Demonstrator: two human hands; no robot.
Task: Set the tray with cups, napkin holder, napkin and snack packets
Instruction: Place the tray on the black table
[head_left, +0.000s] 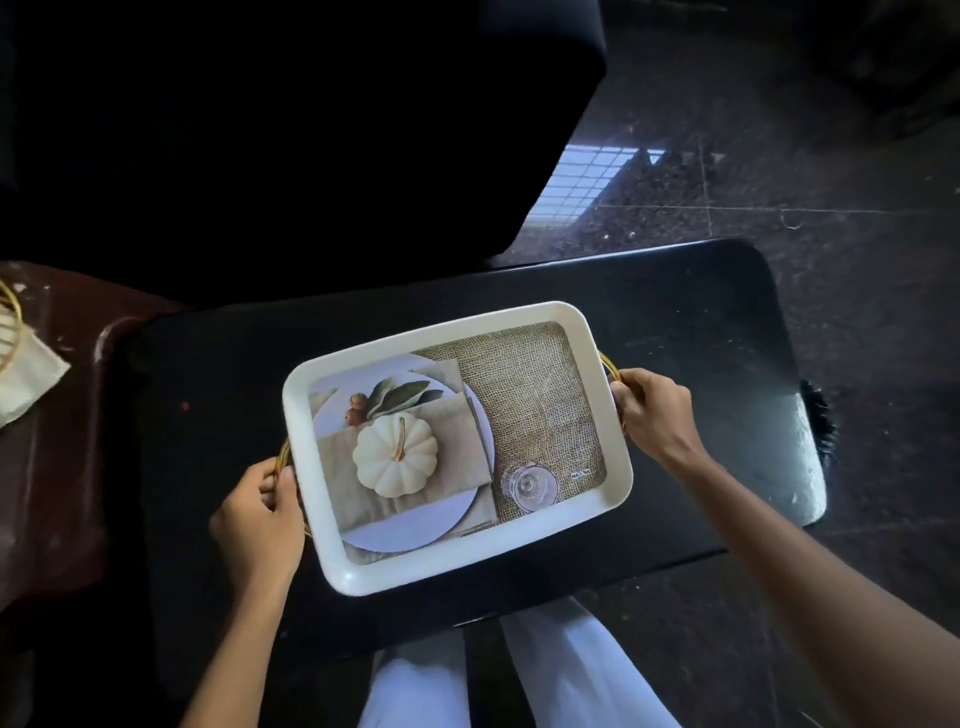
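The empty tray (363, 584) is being positioned on the table (701, 322), fingers (283, 480) clamped on both gold handles; cups are needed next.

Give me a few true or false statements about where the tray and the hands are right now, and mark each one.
1. Both hands grip the tray's gold handles. True: the left hand and right hand each hold one on the tray.
2. The tray holds real cups. False: only a printed picture shows inside; no cups are on it.
3. The tray is over the black table. True.
4. The napkin lies in the tray. False: it lies off to the left, on a brown surface.
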